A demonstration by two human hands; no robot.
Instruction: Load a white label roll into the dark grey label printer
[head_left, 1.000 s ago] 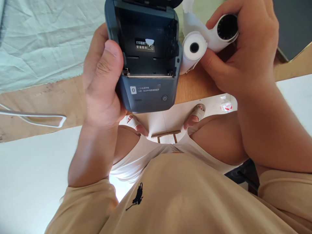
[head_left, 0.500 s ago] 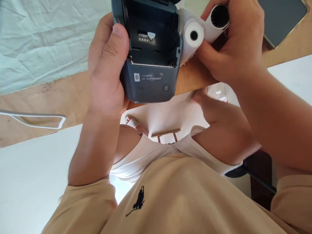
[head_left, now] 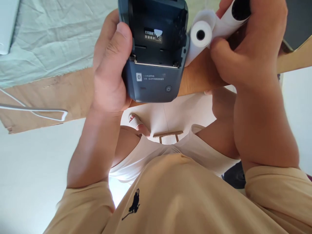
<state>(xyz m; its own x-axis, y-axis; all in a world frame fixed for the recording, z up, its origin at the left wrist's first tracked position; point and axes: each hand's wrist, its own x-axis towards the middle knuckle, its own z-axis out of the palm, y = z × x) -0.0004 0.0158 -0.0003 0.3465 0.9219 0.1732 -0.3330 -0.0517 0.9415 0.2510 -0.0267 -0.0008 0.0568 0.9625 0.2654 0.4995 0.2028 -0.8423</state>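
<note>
The open paper bay of the printer is unblocked from above; nothing lies inside it. Its left flank is closed off by the left hand, thumb laid along the bay's edge. On its right flank a paper roll stands just beside the casing, with a second roll held in the right hand, so passage there is narrow. To the left, the desk has bare wood, bounded by a white cable loop and crumpled pale cloth beyond.
</note>
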